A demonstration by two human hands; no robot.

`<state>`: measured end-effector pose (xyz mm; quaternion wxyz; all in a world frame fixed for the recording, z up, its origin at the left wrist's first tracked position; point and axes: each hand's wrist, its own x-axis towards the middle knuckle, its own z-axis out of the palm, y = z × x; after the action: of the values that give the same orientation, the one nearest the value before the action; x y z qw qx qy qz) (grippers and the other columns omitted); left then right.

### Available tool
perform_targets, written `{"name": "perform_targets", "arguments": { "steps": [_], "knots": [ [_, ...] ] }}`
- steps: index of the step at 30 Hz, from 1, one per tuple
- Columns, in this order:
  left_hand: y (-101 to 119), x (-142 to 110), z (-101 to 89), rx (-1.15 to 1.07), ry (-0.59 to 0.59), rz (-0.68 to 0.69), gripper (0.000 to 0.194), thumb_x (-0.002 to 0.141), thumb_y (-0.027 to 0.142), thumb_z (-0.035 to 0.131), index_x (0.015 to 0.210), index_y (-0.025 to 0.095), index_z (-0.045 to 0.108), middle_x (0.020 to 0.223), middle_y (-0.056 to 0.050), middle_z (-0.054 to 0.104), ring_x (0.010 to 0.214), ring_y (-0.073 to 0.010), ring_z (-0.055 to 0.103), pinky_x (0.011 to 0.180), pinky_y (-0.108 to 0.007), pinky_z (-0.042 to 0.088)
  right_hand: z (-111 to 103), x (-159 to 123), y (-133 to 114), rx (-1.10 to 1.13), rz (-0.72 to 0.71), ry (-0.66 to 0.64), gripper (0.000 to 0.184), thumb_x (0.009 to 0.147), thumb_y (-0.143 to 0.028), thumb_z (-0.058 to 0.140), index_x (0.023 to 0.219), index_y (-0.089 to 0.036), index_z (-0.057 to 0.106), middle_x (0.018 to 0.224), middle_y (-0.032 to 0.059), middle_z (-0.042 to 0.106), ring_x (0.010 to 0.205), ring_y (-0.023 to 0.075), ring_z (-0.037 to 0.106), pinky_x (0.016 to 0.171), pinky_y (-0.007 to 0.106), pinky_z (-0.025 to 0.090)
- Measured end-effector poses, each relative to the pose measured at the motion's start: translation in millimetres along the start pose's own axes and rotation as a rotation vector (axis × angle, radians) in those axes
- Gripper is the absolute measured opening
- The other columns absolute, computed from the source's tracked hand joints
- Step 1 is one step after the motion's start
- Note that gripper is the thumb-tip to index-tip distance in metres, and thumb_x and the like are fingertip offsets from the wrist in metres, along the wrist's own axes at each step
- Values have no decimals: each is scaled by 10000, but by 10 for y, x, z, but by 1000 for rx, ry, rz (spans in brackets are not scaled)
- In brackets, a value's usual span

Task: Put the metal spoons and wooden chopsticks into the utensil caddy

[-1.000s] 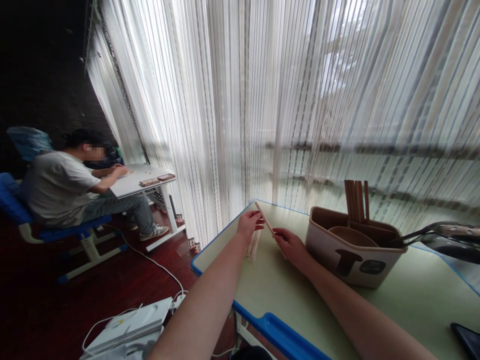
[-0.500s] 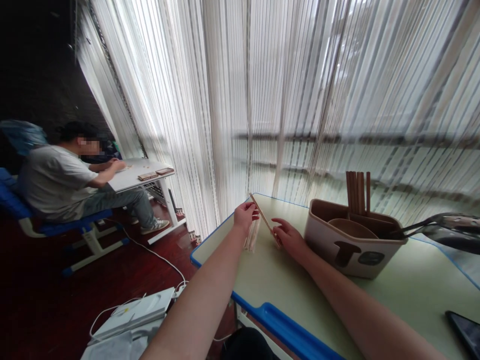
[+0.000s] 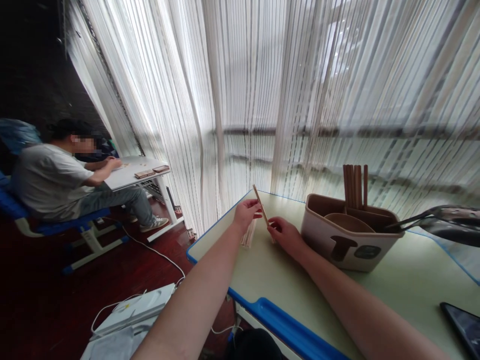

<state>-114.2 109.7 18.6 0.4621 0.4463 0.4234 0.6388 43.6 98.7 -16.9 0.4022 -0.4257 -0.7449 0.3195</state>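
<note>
My left hand (image 3: 246,214) is closed, its fingertips pinching a pair of thin wooden chopsticks (image 3: 261,206) tilted over the table. My right hand (image 3: 284,233) is also closed on the chopsticks, gripping them lower down, close to the tabletop. More chopsticks (image 3: 247,238) lie side by side on the table, beneath and just right of my left wrist. To the right of my right hand stands a brown-and-white utensil caddy (image 3: 330,245) with upright chopsticks (image 3: 354,186) in its rear compartment.
A dark utensil (image 3: 431,217) leans out over the caddy's right side. A phone (image 3: 463,325) rests near the right edge of the pale table (image 3: 285,295), which has a blue rim. Farther left, a person (image 3: 56,175) sits at a white desk (image 3: 129,180). Curtains hang behind.
The chopsticks between my hands are held more upright. My right hand has moved closer to the left, its fingers now closed round the chopsticks. The view has shifted slightly.
</note>
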Motion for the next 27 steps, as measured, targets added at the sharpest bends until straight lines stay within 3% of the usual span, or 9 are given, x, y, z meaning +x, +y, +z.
{"name": "perform_targets", "arguments": {
  "steps": [10,18,24,27],
  "knots": [
    [145,-85,11,-73,-19,59,284,670,173,712,934,109,631,797,-68,672,686,-159,646,618,-321,539,0,-27,-75,-161,-133,139,214,776,-354,529,870,-192,632,748,31,670,601,144,580,601,280,462],
    [161,-115,32,-105,-148,25,313,627,278,760,879,113,671,815,-71,680,728,-144,635,664,-293,504,-25,-43,-119,-240,-156,175,209,791,-293,498,866,-165,646,755,53,671,653,165,598,635,284,461],
    [135,-126,53,-141,-240,-3,353,592,300,781,871,111,676,793,-60,680,691,-123,623,679,-291,500,7,-162,-346,-312,-176,178,159,779,-238,505,781,-172,650,705,37,662,628,150,580,596,254,428],
    [136,-157,55,-154,-297,-19,351,602,301,778,877,108,678,795,-62,680,679,-123,629,659,-279,507,-63,-242,-543,-350,-95,207,138,764,-215,523,756,-172,654,690,35,666,608,144,573,572,242,403]
  ]
}}
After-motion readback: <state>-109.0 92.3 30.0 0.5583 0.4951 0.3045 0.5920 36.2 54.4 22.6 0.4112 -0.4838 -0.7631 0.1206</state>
